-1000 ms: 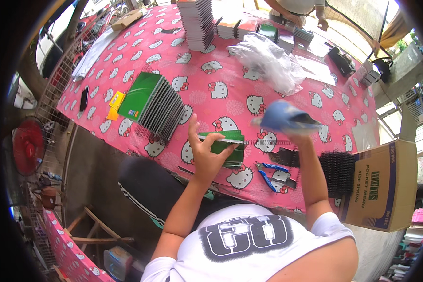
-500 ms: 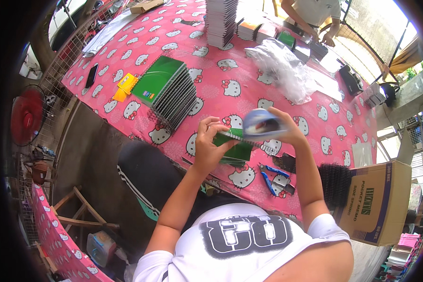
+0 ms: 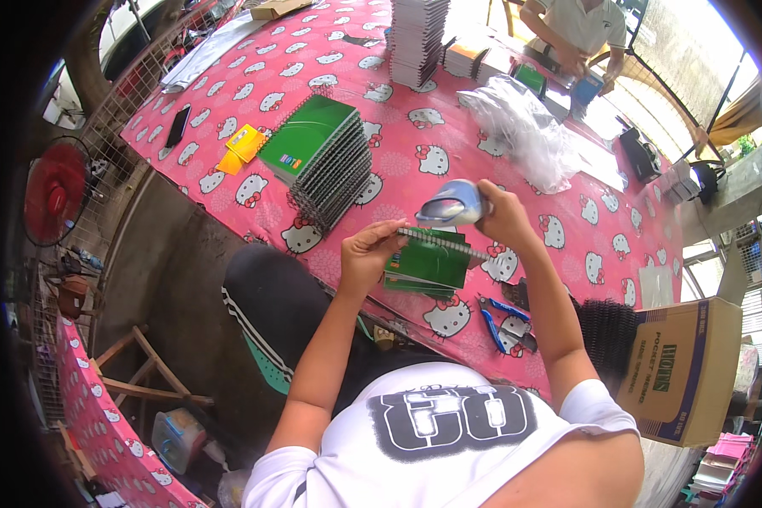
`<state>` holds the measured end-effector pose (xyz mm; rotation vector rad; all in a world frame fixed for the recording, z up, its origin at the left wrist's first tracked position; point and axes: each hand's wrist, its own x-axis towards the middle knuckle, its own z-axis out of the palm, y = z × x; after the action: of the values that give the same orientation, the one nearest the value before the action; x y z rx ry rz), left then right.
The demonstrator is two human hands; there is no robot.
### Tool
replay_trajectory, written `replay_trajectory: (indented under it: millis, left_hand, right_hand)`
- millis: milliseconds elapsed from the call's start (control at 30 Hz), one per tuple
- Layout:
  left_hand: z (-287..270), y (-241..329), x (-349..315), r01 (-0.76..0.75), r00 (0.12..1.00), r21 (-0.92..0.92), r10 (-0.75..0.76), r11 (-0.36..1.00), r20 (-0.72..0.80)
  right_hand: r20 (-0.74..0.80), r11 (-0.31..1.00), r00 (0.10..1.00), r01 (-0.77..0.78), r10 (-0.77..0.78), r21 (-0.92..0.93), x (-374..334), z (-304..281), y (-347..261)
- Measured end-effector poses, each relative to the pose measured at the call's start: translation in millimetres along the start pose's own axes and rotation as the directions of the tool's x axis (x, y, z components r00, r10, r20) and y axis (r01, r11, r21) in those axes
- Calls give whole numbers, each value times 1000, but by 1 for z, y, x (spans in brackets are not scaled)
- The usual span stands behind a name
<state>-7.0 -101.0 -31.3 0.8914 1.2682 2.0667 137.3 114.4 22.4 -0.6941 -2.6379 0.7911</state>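
Note:
My left hand pinches the left end of a small green notebook, where a wire coil runs along its upper edge and sticks out at the right. Similar green covers lie beneath it at the table's near edge. Just above the coil, my right hand grips a rounded blue and white handheld tool with a looped frame; blur hides its exact kind. To the right of the notebook lie blue-handled pliers. A stack of green spiral notebooks stands to the left.
Black coils spill beside a cardboard box at right. A clear plastic bag, tall notebook stack, yellow packets and phone rest on the pink table. A co-worker handles something blue across it.
My right hand has swung the blue and white tool round, so its looped end points left above the coil. My left fingers have shifted to the notebook's left end. The view has moved slightly.

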Motion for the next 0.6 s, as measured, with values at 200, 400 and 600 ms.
replay_trajectory:
  millis: [200, 400, 600]
  left_hand:
    - [6, -5, 3, 27, 999, -99, -22, 995, 43]
    - [16, 2, 2, -59, 997, -112, 53, 992, -56]
    - [47, 35, -6, -265, 958, 146, 278, 953, -75]
  right_hand:
    - [-251, 826, 939, -329, 235, -458, -47, -4, 71]
    - [-139, 951, 989, -90, 50, -296, -161, 17, 17]
    - [-101, 976, 980, -182, 170, -123, -207, 46, -4]
